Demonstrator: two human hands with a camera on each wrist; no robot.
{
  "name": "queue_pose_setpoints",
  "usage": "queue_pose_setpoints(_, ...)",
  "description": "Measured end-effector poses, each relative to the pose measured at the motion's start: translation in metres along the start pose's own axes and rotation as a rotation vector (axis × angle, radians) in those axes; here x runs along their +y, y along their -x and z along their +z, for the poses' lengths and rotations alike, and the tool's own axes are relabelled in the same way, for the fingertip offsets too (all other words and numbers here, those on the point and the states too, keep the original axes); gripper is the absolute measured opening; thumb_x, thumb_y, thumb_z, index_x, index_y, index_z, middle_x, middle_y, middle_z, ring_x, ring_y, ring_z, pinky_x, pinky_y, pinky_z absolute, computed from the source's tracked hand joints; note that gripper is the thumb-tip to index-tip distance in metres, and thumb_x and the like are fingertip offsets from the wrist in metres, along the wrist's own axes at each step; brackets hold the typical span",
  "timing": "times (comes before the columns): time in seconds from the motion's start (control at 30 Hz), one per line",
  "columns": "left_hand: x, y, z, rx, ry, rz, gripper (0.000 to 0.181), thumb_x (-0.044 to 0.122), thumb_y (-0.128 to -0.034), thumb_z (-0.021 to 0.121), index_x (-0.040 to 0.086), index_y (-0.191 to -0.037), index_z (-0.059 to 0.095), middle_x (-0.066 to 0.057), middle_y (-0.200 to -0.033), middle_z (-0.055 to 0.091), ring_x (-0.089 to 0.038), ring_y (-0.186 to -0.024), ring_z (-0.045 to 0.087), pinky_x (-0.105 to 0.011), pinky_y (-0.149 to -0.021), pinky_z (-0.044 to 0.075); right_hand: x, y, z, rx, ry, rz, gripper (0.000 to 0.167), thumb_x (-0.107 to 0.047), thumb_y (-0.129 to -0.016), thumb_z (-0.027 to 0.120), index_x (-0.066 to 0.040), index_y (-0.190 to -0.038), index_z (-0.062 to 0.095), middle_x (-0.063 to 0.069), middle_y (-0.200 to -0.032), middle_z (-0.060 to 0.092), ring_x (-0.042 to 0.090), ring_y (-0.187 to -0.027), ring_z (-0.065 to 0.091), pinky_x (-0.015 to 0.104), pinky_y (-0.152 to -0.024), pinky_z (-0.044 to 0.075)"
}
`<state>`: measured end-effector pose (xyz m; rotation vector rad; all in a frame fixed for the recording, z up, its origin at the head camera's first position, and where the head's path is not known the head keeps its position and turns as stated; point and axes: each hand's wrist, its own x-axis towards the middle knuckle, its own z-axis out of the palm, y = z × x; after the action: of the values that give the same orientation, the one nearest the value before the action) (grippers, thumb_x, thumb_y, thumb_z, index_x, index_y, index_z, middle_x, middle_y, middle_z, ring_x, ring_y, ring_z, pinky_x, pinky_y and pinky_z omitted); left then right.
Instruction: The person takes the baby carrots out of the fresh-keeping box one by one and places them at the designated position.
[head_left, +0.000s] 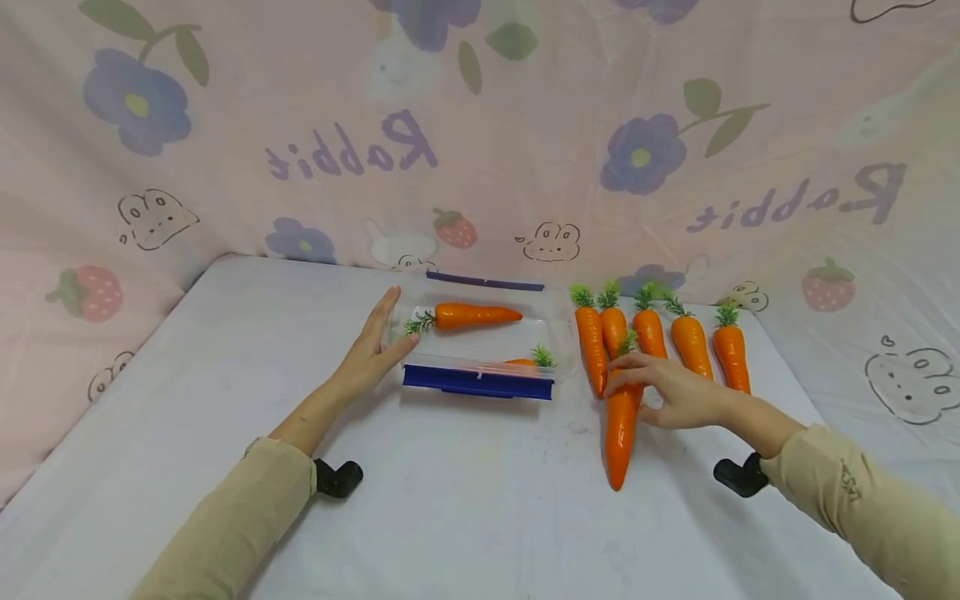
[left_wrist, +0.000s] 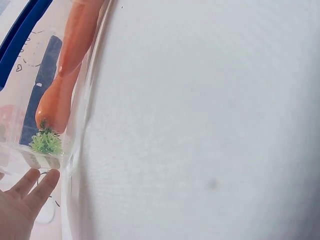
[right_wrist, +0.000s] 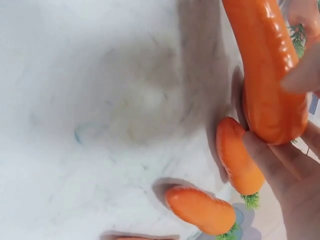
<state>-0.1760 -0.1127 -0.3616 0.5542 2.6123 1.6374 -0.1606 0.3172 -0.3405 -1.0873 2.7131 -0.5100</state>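
A clear plastic box (head_left: 487, 346) with blue clip flaps stands on the table. Inside it, one toy carrot (head_left: 477, 315) lies along the far side, and another carrot (head_left: 521, 362) shows partly behind the near wall. My left hand (head_left: 371, 340) rests against the box's left end, its fingers extended and thumb near the rim. With fingers and thumb, my right hand (head_left: 671, 387) grips a carrot (head_left: 619, 437) near its leafy top, tip toward me. In the right wrist view that carrot (right_wrist: 267, 75) appears between thumb and fingers, above the others.
Several carrots stand in a row right of the box, among them a carrot (head_left: 591, 350) nearest it and a carrot (head_left: 731, 357) at the far right. A white cloth (head_left: 450, 500) covers the table. Behind hangs a pink curtain (head_left: 495, 133) with flowers and rabbits.
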Motion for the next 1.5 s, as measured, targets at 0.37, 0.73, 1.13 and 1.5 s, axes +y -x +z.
queue_pose_setpoints(0.37,0.001,0.000,0.000,-0.003,-0.002,-0.001,0.074,0.019,-0.0972,0.048,0.007,-0.155,0.004,-0.014,-0.162,-0.001,-0.035,-0.148,0.001,-0.063,-0.115,0.007,-0.004,0.004,0.014,0.024,0.008,0.032,0.023,-0.017,-0.085,0.070,-0.018,-0.107,0.072,0.016,-0.130,0.057,0.037,-0.115,0.055,0.059,-0.090,0.048)
queue_pose_setpoints(0.73,0.000,0.000,0.000,-0.002,0.000,0.005,0.073,0.017,-0.0968,0.048,0.006,-0.154,0.004,-0.015,-0.161,-0.001,-0.036,-0.148,0.002,-0.063,-0.115,0.007,-0.001,0.007,0.017,0.063,0.047,0.006,0.024,-0.017,-0.082,0.074,-0.017,-0.106,0.073,0.015,-0.127,0.060,0.035,-0.114,0.058,0.056,-0.090,0.050)
queue_pose_setpoints(1.13,0.000,0.000,0.000,-0.003,0.011,0.003,0.074,0.017,-0.0967,0.049,0.006,-0.154,0.004,-0.014,-0.161,-0.001,-0.036,-0.148,0.001,-0.062,-0.115,0.006,-0.008,0.002,-0.003,0.200,0.042,0.017,0.028,-0.015,-0.079,0.076,-0.013,-0.107,0.073,0.016,-0.123,0.062,0.036,-0.113,0.056,0.063,-0.088,0.047)
queue_pose_setpoints(1.5,-0.021,-0.008,0.003,0.007,0.001,0.006,0.075,0.019,-0.0968,0.050,0.010,-0.155,0.003,-0.011,-0.162,-0.002,-0.035,-0.148,0.000,-0.064,-0.114,0.005,-0.011,-0.008,-0.023,0.286,0.033,0.027,0.034,-0.013,-0.079,0.075,-0.007,-0.113,0.070,0.020,-0.128,0.059,0.039,-0.115,0.053,0.065,-0.087,0.045)
